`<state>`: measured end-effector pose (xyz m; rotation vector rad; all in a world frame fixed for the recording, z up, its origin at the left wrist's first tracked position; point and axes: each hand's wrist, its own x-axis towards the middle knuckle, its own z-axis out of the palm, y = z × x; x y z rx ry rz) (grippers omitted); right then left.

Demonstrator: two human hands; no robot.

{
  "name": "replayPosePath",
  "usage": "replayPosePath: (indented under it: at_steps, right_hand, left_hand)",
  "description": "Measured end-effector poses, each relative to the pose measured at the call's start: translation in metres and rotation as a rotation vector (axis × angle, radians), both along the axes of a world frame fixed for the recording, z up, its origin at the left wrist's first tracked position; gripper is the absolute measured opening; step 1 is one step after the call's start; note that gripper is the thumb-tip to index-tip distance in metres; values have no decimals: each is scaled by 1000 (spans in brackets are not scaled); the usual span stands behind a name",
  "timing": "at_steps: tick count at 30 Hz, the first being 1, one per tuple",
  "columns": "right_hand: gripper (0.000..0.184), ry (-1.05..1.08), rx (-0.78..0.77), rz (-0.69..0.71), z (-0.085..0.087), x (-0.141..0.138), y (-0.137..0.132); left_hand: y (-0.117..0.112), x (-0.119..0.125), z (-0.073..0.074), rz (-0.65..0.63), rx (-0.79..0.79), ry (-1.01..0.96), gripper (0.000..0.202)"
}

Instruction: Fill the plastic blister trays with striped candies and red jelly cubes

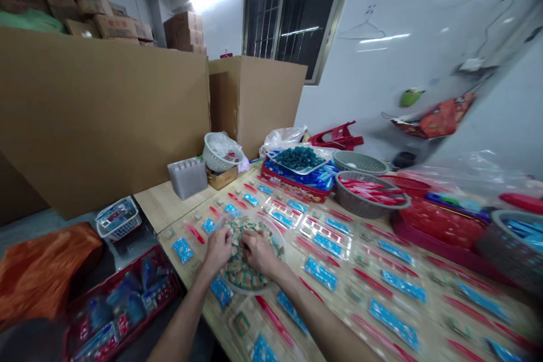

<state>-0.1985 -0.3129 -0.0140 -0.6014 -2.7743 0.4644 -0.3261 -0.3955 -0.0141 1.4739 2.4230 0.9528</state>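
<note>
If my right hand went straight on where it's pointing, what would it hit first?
Probably the small green-and-tan pieces heaped in the round container; your right hand points down at them, though depth is unclear.

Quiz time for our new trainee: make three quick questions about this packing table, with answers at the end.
1. True or false: the left hand and right hand are both at the bowl of small pieces.
2. What color are the long items in the gray basket beside the red container? A) green B) pinkish red C) yellow
3. Fill in: the teal pieces sit above ____ objects.

Key: 1 true; 2 B; 3 blue.
</note>
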Motion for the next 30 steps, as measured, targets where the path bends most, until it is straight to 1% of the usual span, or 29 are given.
replayPosePath:
  at_steps: [3, 7, 9, 12, 14, 16, 18, 21, 26, 30]
  right_hand:
    - [26, 48, 3, 25, -1, 6, -1]
    - [24, 33, -17, 33, 2, 9, -4]
    - [25, 58, -56, 36, 1, 10, -4]
    - [27, 189, -156, 25, -4, 14, -4]
    - [27, 292, -247, -20, -9, 17, -2]
    - [24, 358, -330, -78, -12, 20, -1]
    - [20, 389, -382, -125, -13, 21, -1]
    - [14, 430, -426, -161, -10, 23, -1]
    - [13, 521, -473, -84, -8, 24, -2]
    - [14, 475, -416, -135, -11, 24, -3]
  left_hand:
    - [1, 0, -2, -18, 18, -17, 17]
    - [3, 0, -3, -18, 51, -40, 17]
    - [2, -1, -4, -27, 79, -68, 17]
    - [2, -1, -5, -50, 130, -122, 16]
    - [1, 0, -7, -85, 163, -198, 14]
    - [0, 2, -9, -156, 184, -333, 11]
    - [0, 6, -11, -236, 196, -505, 9]
    - [-1, 12, -11, -282, 227, -696, 4]
    - [-4, 14, -6, -307, 245, -752, 5]
    - [-6, 15, -5, -323, 230, -765, 12]
